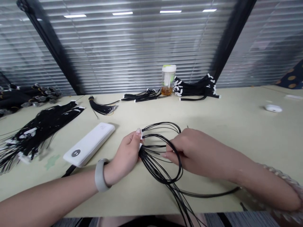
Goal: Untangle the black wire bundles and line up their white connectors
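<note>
Left hand (125,157) closed, thumb and fingers pinching the white-tipped end of a black wire bundle (151,167). Right hand (189,154) curled, gripping the bundle's looped wires. Bundle spans both hands over the table (236,126), loose ends trailing past the near edge. White power bank (88,145) just beside left hand. More wire bundles (35,135) lie at left; lidded cup (168,80) stands at far edge.
</note>
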{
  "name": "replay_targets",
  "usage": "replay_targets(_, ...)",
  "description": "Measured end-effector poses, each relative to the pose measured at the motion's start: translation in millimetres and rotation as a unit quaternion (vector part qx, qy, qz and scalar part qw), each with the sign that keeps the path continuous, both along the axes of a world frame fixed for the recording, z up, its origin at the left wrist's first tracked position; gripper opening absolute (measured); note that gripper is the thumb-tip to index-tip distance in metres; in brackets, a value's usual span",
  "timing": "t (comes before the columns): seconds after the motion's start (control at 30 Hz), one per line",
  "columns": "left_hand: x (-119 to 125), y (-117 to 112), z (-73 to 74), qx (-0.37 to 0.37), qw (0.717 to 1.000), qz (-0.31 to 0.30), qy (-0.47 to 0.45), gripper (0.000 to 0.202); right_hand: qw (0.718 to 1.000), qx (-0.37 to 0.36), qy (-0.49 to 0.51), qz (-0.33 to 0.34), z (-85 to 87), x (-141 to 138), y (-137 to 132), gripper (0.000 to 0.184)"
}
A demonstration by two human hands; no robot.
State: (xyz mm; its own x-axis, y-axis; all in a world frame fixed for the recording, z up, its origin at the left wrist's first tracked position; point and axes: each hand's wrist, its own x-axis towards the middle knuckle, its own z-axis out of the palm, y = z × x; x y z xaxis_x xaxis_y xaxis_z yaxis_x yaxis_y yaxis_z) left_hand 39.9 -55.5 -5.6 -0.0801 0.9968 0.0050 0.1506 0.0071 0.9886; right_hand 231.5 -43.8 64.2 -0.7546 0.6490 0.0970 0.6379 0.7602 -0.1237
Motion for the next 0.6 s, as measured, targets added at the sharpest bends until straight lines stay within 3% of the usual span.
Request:
replay_targets(0.37,0.2,5.0,0.7,-0.021,0.997,0.022,-0.07,0.035,0.994,0.078,-0.024,-0.077,4.1,3.7,7.8,0.025)
replay_targets(0.6,-0.2,6.1,-1.4,-0.019,0.995,0.021,-0.098,0.034,0.999,0.0,-0.026,-0.044,0.4,-1.3,3.3,0.025)
